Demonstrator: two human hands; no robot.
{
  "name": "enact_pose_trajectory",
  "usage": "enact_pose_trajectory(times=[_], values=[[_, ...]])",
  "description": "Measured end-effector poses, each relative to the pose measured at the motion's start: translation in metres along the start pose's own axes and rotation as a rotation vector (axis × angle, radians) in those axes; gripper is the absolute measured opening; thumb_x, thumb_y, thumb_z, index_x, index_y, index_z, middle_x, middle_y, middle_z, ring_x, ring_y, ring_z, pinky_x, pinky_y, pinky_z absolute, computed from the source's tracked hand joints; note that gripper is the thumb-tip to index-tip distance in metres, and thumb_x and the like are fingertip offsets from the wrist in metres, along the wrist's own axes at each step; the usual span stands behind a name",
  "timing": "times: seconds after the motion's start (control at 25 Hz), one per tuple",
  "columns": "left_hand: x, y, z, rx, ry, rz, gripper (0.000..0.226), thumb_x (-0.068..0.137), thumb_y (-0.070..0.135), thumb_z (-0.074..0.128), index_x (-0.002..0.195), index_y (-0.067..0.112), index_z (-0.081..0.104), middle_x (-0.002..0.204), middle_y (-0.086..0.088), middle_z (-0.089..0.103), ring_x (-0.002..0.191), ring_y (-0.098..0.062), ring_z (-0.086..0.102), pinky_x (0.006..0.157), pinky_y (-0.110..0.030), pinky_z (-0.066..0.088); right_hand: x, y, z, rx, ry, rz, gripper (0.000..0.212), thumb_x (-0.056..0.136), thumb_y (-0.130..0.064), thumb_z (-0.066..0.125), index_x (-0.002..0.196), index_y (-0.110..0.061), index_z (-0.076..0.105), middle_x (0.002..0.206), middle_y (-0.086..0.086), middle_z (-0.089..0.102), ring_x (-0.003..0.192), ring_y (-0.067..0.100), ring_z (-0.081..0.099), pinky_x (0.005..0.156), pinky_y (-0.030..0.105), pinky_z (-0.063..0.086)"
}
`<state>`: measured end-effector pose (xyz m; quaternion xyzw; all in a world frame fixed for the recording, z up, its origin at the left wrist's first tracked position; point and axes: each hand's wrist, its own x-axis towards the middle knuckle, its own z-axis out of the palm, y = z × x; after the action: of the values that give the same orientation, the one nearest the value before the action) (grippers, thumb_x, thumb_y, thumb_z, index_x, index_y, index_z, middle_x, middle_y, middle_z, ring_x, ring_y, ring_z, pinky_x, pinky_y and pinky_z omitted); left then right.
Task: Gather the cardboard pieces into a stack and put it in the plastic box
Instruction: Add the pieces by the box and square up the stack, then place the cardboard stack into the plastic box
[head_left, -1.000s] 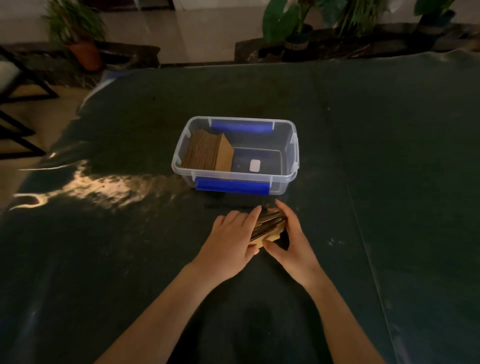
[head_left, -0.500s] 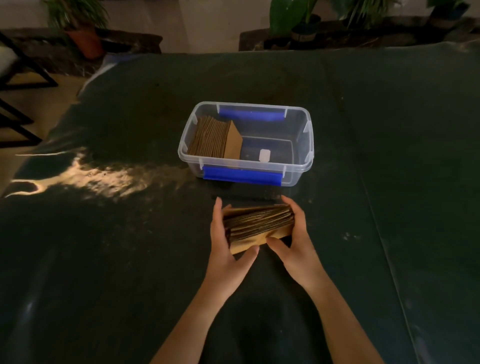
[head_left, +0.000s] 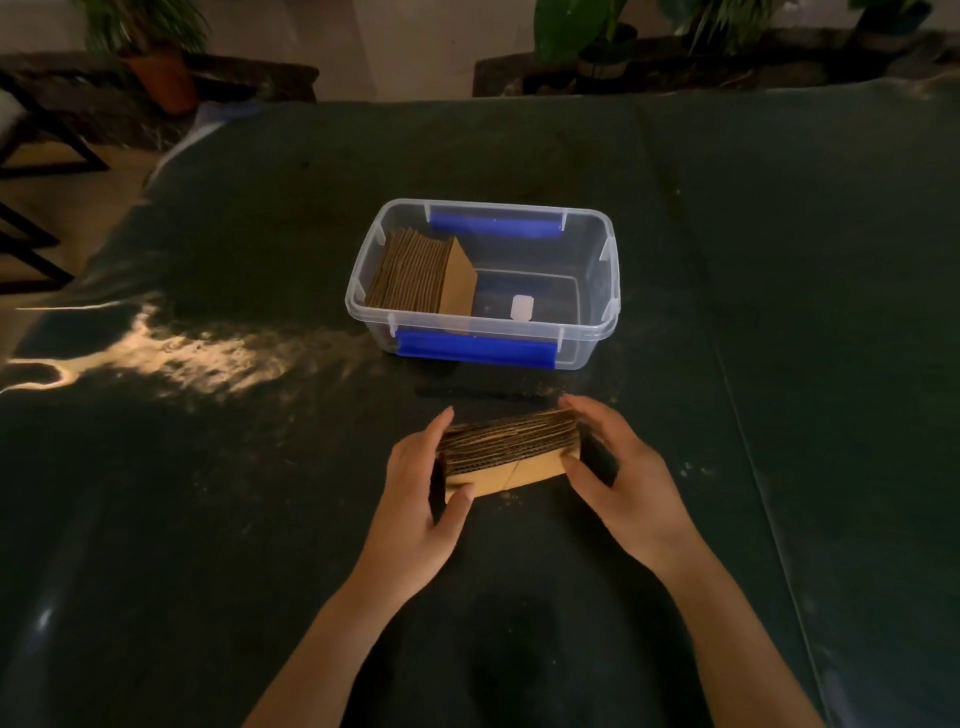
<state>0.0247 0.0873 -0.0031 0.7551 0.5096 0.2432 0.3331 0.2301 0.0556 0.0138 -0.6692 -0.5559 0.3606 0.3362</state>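
Observation:
A stack of brown cardboard pieces (head_left: 509, 449) stands on edge on the dark table, just in front of the plastic box. My left hand (head_left: 421, 488) presses its left end and my right hand (head_left: 618, 467) presses its right end, so the stack is squeezed between both. The clear plastic box (head_left: 608, 291) with blue clips sits beyond the hands. Inside it, another stack of cardboard (head_left: 421, 273) leans against the left wall; the right half of the box floor shows a small white label.
A dark green cloth (head_left: 779, 312) covers the table. Potted plants (head_left: 150, 57) and a low dark ledge stand past the far edge. A black chair frame (head_left: 31, 166) is on the floor at the left.
The stack has been turned and spread lengthwise between my hands; my left hand moved from on top of it to its left end. The camera view shifted slightly.

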Motion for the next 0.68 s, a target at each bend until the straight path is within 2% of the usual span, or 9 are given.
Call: enact_pose_trajectory(times=[0.08,0.16,0.28,0.44,0.56,0.68], values=[[0.000,0.003,-0.005,0.127,0.013,0.023,0.065,0.083,0.027,0.059,0.132,0.044,0.020,0.121,0.014,0.031,0.109,0.006,0.034,0.095,-0.017,0.030,0.002,-0.003,-0.010,-0.160,0.032,-0.024,0.055,0.081,-0.021,0.065,0.128,-0.039,0.043,0.120,-0.022,0.044,0.115,-0.007,0.036,0.093,0.017,0.030],[0.002,0.002,-0.009,0.283,0.043,0.059,0.062,0.082,0.028,0.060,0.135,0.033,0.029,0.120,0.006,0.042,0.105,0.004,0.033,0.092,-0.020,0.029,0.005,-0.009,-0.019,-0.335,0.036,-0.092,0.048,0.078,-0.025,0.068,0.122,-0.037,0.050,0.113,-0.019,0.044,0.108,-0.004,0.038,0.090,0.019,0.033],[0.004,0.003,-0.011,0.381,0.022,0.055,0.056,0.083,0.031,0.057,0.134,0.029,0.032,0.122,0.004,0.049,0.099,0.004,0.039,0.087,-0.016,0.032,0.010,-0.023,-0.025,-0.411,-0.067,-0.100,0.035,0.081,-0.025,0.065,0.112,-0.034,0.052,0.087,-0.017,0.050,0.077,-0.003,0.051,0.073,0.015,0.043],[0.010,0.023,-0.016,0.367,-0.030,0.004,0.050,0.086,0.032,0.054,0.131,0.029,0.032,0.129,0.009,0.048,0.105,0.001,0.047,0.088,-0.012,0.035,0.013,-0.048,-0.036,-0.483,-0.210,-0.018,0.023,0.085,-0.025,0.062,0.105,-0.031,0.052,0.087,-0.010,0.062,0.077,0.001,0.059,0.074,0.022,0.052],[0.035,0.053,-0.030,0.291,0.104,0.111,0.042,0.080,0.029,0.059,0.119,0.027,0.042,0.110,0.012,0.051,0.089,0.005,0.046,0.072,-0.004,0.032,0.035,-0.074,-0.076,-0.533,-0.089,-0.230,0.016,0.080,-0.021,0.068,0.092,-0.024,0.057,0.076,-0.006,0.064,0.068,0.006,0.061,0.065,0.024,0.052],[0.086,0.086,-0.034,0.213,0.254,0.171,0.034,0.079,0.024,0.063,0.108,0.021,0.044,0.096,0.010,0.045,0.078,-0.001,0.047,0.059,-0.003,0.031,0.101,-0.106,-0.121,-0.664,-0.028,-0.411,0.027,0.077,-0.013,0.071,0.097,-0.021,0.056,0.075,0.000,0.063,0.067,0.017,0.061,0.065,0.036,0.053]])
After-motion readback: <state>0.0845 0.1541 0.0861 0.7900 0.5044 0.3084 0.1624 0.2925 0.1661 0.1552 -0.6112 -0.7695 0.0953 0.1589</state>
